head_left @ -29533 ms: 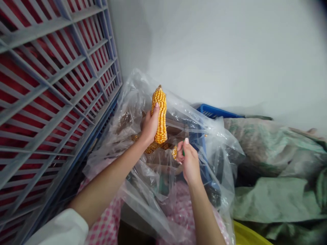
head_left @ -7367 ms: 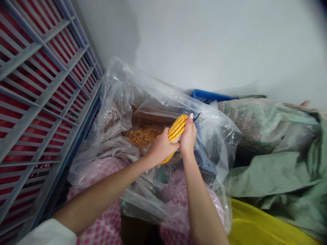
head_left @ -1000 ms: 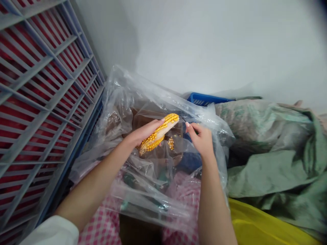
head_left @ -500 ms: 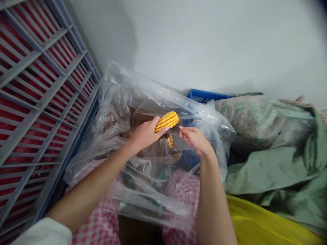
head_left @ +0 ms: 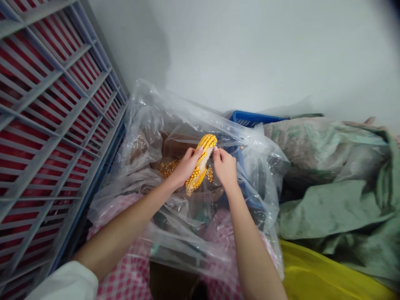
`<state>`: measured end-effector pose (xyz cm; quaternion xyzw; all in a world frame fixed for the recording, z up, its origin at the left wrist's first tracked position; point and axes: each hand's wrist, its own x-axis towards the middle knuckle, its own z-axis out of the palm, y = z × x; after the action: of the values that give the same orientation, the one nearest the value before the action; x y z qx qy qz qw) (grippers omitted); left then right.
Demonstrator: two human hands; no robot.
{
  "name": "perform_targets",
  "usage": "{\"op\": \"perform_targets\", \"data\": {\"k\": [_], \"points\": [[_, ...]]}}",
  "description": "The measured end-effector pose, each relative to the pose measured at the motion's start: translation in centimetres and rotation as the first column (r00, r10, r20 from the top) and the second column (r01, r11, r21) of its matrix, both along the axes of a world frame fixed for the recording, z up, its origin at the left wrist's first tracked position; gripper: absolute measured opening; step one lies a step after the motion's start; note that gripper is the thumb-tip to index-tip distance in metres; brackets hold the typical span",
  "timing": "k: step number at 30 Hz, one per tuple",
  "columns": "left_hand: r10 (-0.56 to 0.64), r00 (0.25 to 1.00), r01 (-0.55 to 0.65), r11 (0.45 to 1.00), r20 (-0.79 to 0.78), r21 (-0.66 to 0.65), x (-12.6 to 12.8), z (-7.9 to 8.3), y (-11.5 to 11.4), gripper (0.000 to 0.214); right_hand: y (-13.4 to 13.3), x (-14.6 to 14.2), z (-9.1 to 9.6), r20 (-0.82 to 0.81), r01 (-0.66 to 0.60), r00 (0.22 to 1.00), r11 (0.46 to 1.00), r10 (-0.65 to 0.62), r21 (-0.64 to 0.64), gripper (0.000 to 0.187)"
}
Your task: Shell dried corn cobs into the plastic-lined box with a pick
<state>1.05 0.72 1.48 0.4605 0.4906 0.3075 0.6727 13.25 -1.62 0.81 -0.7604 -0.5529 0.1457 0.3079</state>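
Observation:
An ear of corn (head_left: pixel 207 143), yellow with a pale bare strip along one side, is tilted above a clear plastic bag (head_left: pixel 150 110). My left hand (head_left: pixel 187 164) wraps round its left side, thumb across the kernels. Against the right edge near the upper end, my right hand (head_left: pixel 224 164) is closed, its thumb and finger touching the cob; the fingertips are partly hidden. Loose corn kernels (head_left: pixel 168 167) lie in the bag below and left of the cob, with a smaller cluster just right of it.
A grey slatted plastic crate (head_left: pixel 59 137) with red behind its slats stands along the left. Behind the bag on the right is a blue basket (head_left: pixel 250 116). Greenish woven sacks (head_left: pixel 337 208) and a yellow bag (head_left: pixel 325 271) fill the right side. A white wall (head_left: pixel 250 50) rises behind.
The ear of corn has turned more upright, showing its bare strip and lower tip. My right hand has moved left from beside the cob to touch it.

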Motion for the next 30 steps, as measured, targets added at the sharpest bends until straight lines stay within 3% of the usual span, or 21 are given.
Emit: {"op": "perform_targets", "data": {"k": [3,5,8,10,11,13,15,16,19,23,26,30], "points": [[-0.062,0.990,0.087,0.976,0.129,-0.198,-0.4,0.7,0.5,0.032,-0.3,1.1,0.5,0.188,0.007,0.982,1.000,-0.003,-0.023,0.039],[-0.141,0.974,0.193,0.924,0.175,-0.330,-1.0,1.2,1.2,0.038,-0.5,1.9,0.8,0.256,-0.019,0.967,1.000,0.024,-0.023,0.039],[-0.251,0.929,0.355,0.809,0.271,-0.469,-1.9,2.0,2.1,0.049,-0.5,2.5,1.1,0.233,-0.072,0.970,0.997,0.068,0.009,0.040],[-0.282,0.911,0.399,0.784,0.299,-0.476,-2.2,2.2,2.3,0.052,-0.4,2.5,1.3,0.181,-0.083,0.981,0.996,0.076,0.031,0.040],[-0.284,0.917,0.388,0.801,0.281,-0.457,-2.2,2.2,2.3,0.052,-0.3,2.5,1.3,0.144,-0.078,0.987,0.996,0.072,0.034,0.041],[-0.240,0.953,0.291,0.889,0.183,-0.354,-2.0,2.0,2.0,0.046,-0.3,2.5,1.4,0.033,-0.055,0.998,0.998,0.054,0.028,0.043],[-0.131,0.990,0.139,0.978,0.061,-0.156,-1.6,1.4,1.6,0.037,-0.3,2.4,1.4,-0.109,-0.006,0.994,1.000,0.008,0.024,0.046],[-0.072,0.997,0.072,0.996,0.012,-0.051,-1.5,1.1,1.5,0.034,-0.4,2.4,1.5,-0.169,0.025,0.986,0.999,-0.020,0.027,0.046],[0.045,0.993,-0.027,0.985,-0.106,0.169,-1.2,0.2,1.4,0.035,-0.5,2.0,1.6,-0.282,0.050,0.958,0.998,-0.039,0.029,0.045],[0.163,0.943,-0.042,0.923,-0.291,0.382,-1.1,-0.1,1.3,0.036,-0.5,0.9,1.7,-0.440,-0.065,0.896,0.998,0.057,-0.002,0.044],[0.165,0.913,0.015,0.899,-0.372,0.437,-1.1,0.1,1.1,0.036,-0.4,0.4,1.5,-0.512,-0.086,0.856,0.996,0.072,-0.005,0.043],[0.165,0.885,0.075,0.872,-0.436,0.483,-1.0,0.1,0.6,0.037,-0.4,0.0,1.7,-0.472,-0.064,0.881,0.997,0.042,-0.031,0.043]]}}
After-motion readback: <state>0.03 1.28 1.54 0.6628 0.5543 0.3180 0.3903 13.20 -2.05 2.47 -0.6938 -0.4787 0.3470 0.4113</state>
